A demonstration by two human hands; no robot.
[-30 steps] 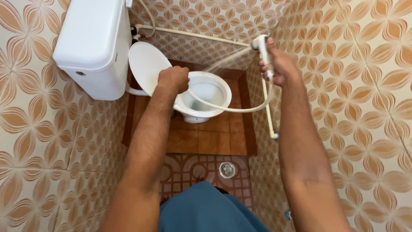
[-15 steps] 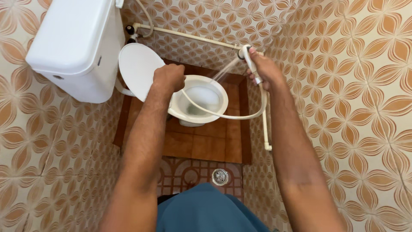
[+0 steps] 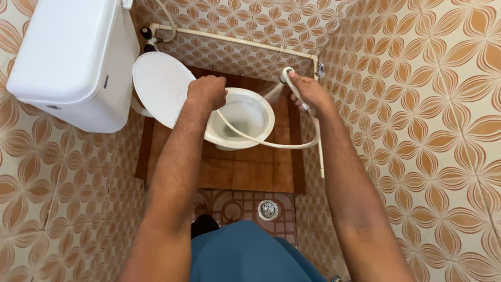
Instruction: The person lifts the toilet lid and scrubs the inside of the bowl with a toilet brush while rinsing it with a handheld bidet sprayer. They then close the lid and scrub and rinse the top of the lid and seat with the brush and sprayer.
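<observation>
Fingers (image 3: 308, 96) of the right hand (image 3: 311, 94) are wrapped around the handle of a white sprayer (image 3: 288, 78), whose head sticks out above the knuckles and points left and down at the toilet bowl (image 3: 242, 117); a thin fan of water leaves the head toward the bowl's right rim. From under that hand a white hose (image 3: 271, 143) hangs, loops down across the front of the bowl and rises again toward the left hand (image 3: 207, 91). The left hand is closed into a fist just over the bowl's left rim, at the edge of the raised white seat lid (image 3: 159, 86); the hose seems to end at it, but whether its fingers grip the hose or something else, I cannot tell. The two hands are near each other, with the bowl's opening between them. A white cistern (image 3: 68, 52) stands at the left, a white pipe (image 3: 229, 39) runs along the back wall, and a round metal drain (image 3: 267, 209) sits in the patterned floor below the brown tiled step.
</observation>
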